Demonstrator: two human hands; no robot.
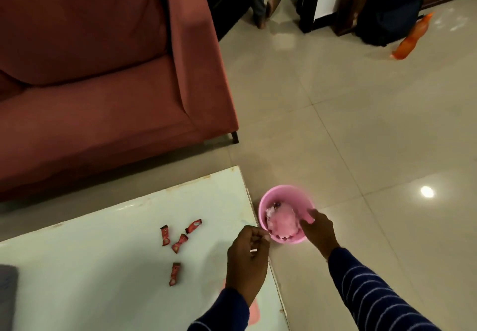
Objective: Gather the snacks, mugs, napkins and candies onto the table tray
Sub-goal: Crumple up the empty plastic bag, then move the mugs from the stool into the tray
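Right grip [318,230] holding pink bowl [285,213], wrappers unreadable

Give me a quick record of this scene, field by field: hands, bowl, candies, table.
left hand: curled loosely over the table's right edge; whether it holds anything is unclear
right hand: gripping the bowl's rim
pink bowl: held off the table's edge, above the floor, with pink contents and a wrapper inside
candies: four red wrapped pieces loose on the table
table: pale glossy top
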